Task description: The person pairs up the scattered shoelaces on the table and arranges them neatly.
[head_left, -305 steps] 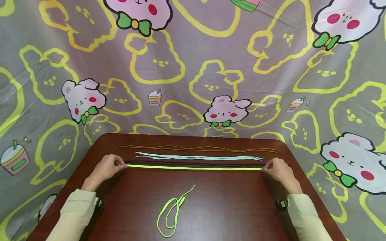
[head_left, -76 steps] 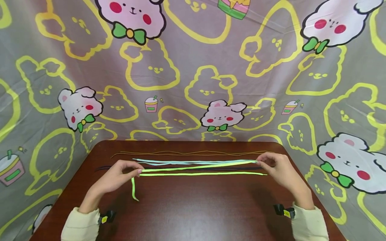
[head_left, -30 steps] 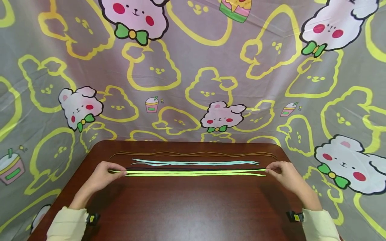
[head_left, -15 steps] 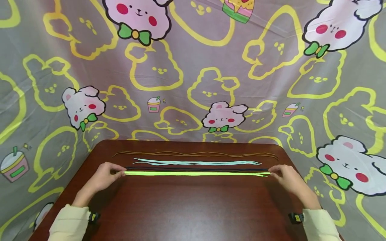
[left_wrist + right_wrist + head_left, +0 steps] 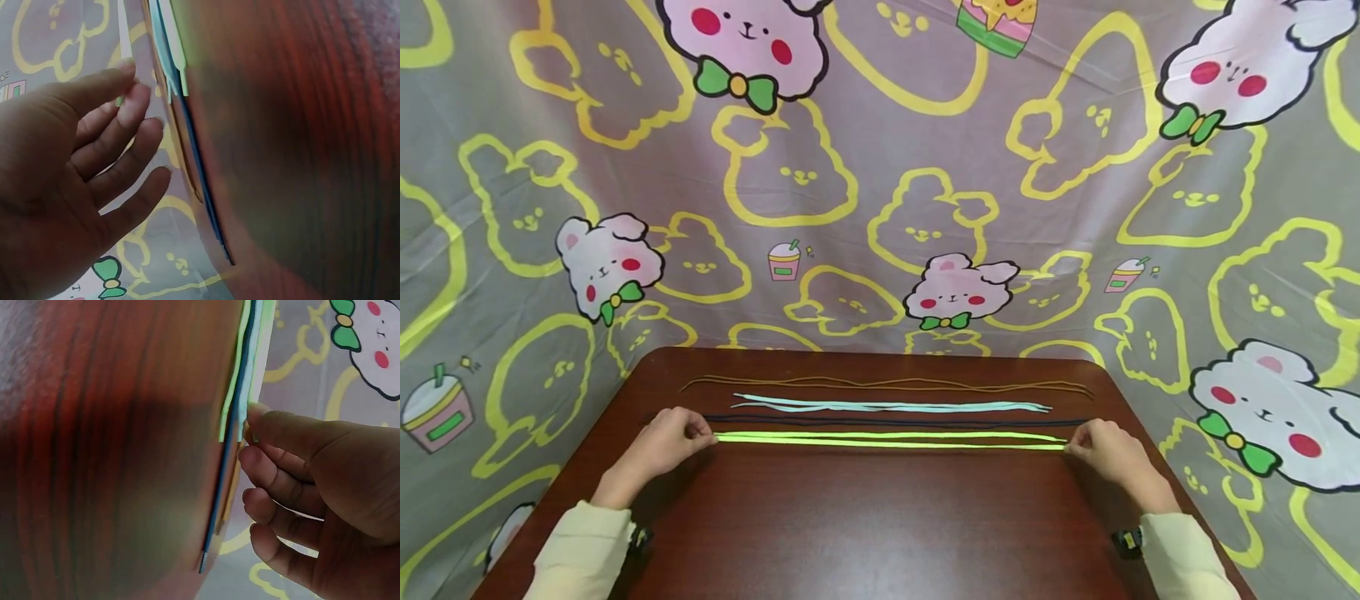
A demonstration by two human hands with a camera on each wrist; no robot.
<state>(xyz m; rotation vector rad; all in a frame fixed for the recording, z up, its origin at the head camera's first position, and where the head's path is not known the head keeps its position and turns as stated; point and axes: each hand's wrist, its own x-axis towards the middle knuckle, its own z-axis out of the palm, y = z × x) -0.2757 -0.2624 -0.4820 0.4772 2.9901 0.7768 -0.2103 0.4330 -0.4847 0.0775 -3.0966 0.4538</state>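
A yellow-green shoelace [image 5: 887, 444] is stretched straight across the table between two hands. The left hand [image 5: 673, 437] pinches its left end between thumb and index finger; in the left wrist view the other fingers of that hand [image 5: 94, 137] are loosely bent. At the opposite end, the right hand [image 5: 1105, 450] pinches the lace tip the same way, its remaining fingers [image 5: 269, 506] curled loosely. Just behind lies a second yellow-green shoelace [image 5: 887, 434], nearly parallel. Whether the held lace touches the tabletop is hard to tell.
Farther back, dark navy laces [image 5: 880, 420], light blue laces [image 5: 880, 406] and thin brown laces [image 5: 857, 384] lie in rows along the dark wooden table [image 5: 880, 525]. A cartoon-print cloth [image 5: 850, 208] hangs behind and at both sides.
Earlier, a yellow-green lace lay looped at the front; later it was held up with a tail hanging at the left. Now it is stretched and has come down in front of the other lace.
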